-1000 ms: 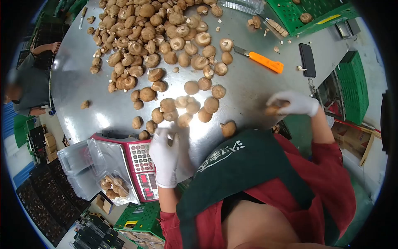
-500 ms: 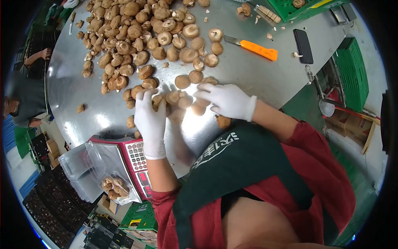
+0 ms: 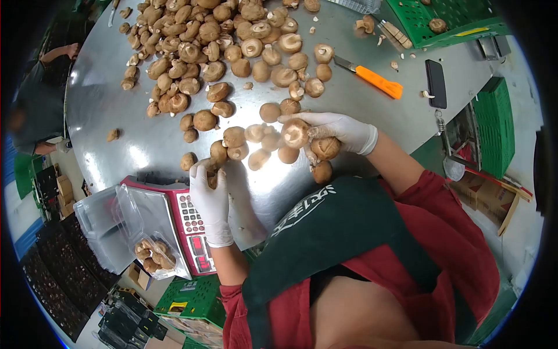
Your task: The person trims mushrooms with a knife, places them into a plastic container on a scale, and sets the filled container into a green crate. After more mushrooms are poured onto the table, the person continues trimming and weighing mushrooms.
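My left hand (image 3: 210, 200), in a white glove, is curled around a shiitake mushroom (image 3: 213, 179) close to the scale's edge. In my gloved right hand (image 3: 344, 131) are a shiitake with its pale underside showing (image 3: 295, 133) and a brown one with a cracked cap (image 3: 325, 148); the fingers partly hide how they are gripped. Between the hands, several loose shiitake (image 3: 233, 137) lie on the shiny metal table (image 3: 168, 131). Another mushroom (image 3: 321, 172) sits just below my right hand, near the apron.
A big heap of shiitake (image 3: 192, 41) covers the table's far side. To the right lie an orange-handled knife (image 3: 375, 80), a phone (image 3: 436, 84) and a green crate (image 3: 447, 29). A red scale (image 3: 189, 224) bears an open clear box with mushrooms (image 3: 156, 256). A co-worker's arm (image 3: 58, 52) is at left.
My right hand has turned and lifted, with mushrooms now showing in its fingers. My left hand has drawn back toward the scale with a mushroom. The whole view has shifted slightly.
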A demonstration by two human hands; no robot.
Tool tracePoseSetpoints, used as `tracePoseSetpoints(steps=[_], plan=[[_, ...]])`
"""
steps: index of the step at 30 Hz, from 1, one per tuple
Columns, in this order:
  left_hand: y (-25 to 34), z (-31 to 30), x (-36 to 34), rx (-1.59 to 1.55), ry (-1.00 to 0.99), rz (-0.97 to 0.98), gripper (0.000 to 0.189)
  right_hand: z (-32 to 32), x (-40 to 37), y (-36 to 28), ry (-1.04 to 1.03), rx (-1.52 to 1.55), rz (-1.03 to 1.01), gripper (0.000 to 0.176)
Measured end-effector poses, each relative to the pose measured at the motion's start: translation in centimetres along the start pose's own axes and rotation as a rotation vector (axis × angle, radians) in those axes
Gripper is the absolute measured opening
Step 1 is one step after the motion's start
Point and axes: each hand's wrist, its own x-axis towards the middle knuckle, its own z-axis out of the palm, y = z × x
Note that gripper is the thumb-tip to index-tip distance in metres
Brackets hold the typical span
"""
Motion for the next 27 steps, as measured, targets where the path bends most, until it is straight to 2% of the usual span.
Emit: tracePoseSetpoints(steps=[1, 4, 7, 10, 12, 14, 16, 19, 20, 23, 27], plan=[[0.1, 0.0, 0.1, 0.015, 0.004, 0.009, 0.023, 0.0, 0.0, 0.1, -0.002, 0.018, 0.005, 0.068], [0.2, -0.3, 0.5, 0.011, -0.009, -0.003, 0.026, -0.1, -0.1, 0.2, 0.001, 0.067, 0.002, 0.057], [0.8, -0.2, 1.1, -0.004, -0.015, 0.010, 0.027, 0.5, -0.6, -0.3, 0.024, 0.001, -0.036, 0.056], [1.4, -0.6, 1.7, 0.039, -0.040, 0.022, 0.028, -0.4, -2.7, -0.9, 0.135, -0.302, -0.038, 0.055], [1.5, -0.6, 2.1, 0.054, -0.019, 0.065, 0.032, -0.7, -6.7, -2.4, 0.177, -0.373, 0.138, 0.056], [1.5, -0.4, 2.7, 0.092, -0.029, 0.095, 0.033, -2.4, -10.6, -2.5, 0.174, -0.659, 0.150, 0.054], [1.8, -0.1, 3.4, 0.072, -0.075, 0.112, 0.037, -1.3, -14.3, -4.0, 0.298, -0.925, 0.387, 0.050], [3.7, 0.7, 4.8, 0.042, -0.162, 0.150, 0.041, -1.5, -17.3, -3.2, 0.397, -1.412, 0.376, 0.044], [4.8, 0.7, 5.3, 0.048, -0.205, 0.151, 0.044, -0.5, -16.9, -3.6, 0.522, -1.392, 0.401, 0.041], [3.5, 2.4, 6.2, 0.230, -0.313, 0.137, 0.043, 0.9, -13.7, -3.7, 0.599, -1.453, 0.197, 0.038], [3.5, 2.0, 6.0, 0.259, -0.314, 0.178, 0.042, 0.9, -6.8, -1.8, 0.559, -1.616, -0.170, 0.035]])
